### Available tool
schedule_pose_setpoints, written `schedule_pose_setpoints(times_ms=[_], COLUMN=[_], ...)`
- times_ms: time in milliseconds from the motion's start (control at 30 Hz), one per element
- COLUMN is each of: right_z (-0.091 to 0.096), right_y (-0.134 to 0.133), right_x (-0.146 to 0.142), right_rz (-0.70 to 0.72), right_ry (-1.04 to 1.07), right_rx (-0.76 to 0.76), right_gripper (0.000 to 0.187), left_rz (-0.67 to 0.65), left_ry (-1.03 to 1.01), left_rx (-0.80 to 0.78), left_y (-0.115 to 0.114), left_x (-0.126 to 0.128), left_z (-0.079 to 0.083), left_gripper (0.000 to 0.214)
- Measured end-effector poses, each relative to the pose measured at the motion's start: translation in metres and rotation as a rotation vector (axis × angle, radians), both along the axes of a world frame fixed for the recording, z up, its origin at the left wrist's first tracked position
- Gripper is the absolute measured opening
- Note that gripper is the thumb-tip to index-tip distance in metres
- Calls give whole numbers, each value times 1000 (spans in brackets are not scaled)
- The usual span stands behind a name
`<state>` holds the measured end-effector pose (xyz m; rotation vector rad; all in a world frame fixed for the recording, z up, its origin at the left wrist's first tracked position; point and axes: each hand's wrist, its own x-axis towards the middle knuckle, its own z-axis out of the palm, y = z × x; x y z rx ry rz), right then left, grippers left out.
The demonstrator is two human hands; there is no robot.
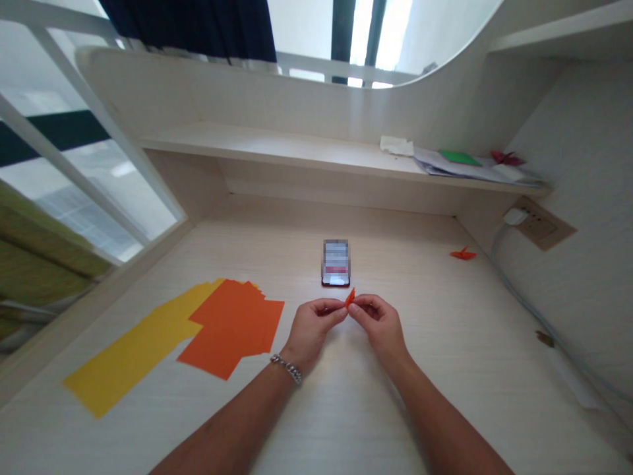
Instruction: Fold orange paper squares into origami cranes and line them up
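Between my two hands, just in front of the phone [335, 264], is a small piece of folded orange paper [351, 297], its pointed tip sticking up. My left hand [314, 324] pinches it from the left with thumb and fingertips, and a chain bracelet [287, 369] circles that wrist. From the right, my right hand [380, 323] pinches the same paper between thumb and forefinger. The fingers cover most of its lower part, so the exact fold is hidden. A finished-looking orange paper crane [463, 254] lies apart on the desk at the right.
Orange paper squares [237, 326] overlap yellow paper sheets [128, 356] on the left of the desk. A shelf [277, 146] runs along the back, carrying papers, a green square [459, 158] and a red folded paper [508, 158]. A cable [519, 290] hangs from the wall socket [541, 224].
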<state>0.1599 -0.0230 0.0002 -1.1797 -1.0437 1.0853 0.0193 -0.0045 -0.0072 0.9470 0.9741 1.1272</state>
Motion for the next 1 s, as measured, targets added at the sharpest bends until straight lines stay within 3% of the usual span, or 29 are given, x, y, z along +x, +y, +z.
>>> schedule_pose_setpoints(times_ms=[333, 567, 1000], right_z=[-2, -4, -2], right_y=[0, -3, -3], right_x=[2, 0, -3], right_rz=[4, 26, -59], right_ry=[-43, -194, -160], right_rx=[9, 63, 32], right_gripper=[18, 14, 18], left_rz=[-50, -4, -11], left_ry=[70, 148, 230], left_rx=[126, 183, 285], left_y=[0, -1, -6], left_x=[1, 0, 3], left_z=[1, 3, 5], left_gripper=[21, 17, 18])
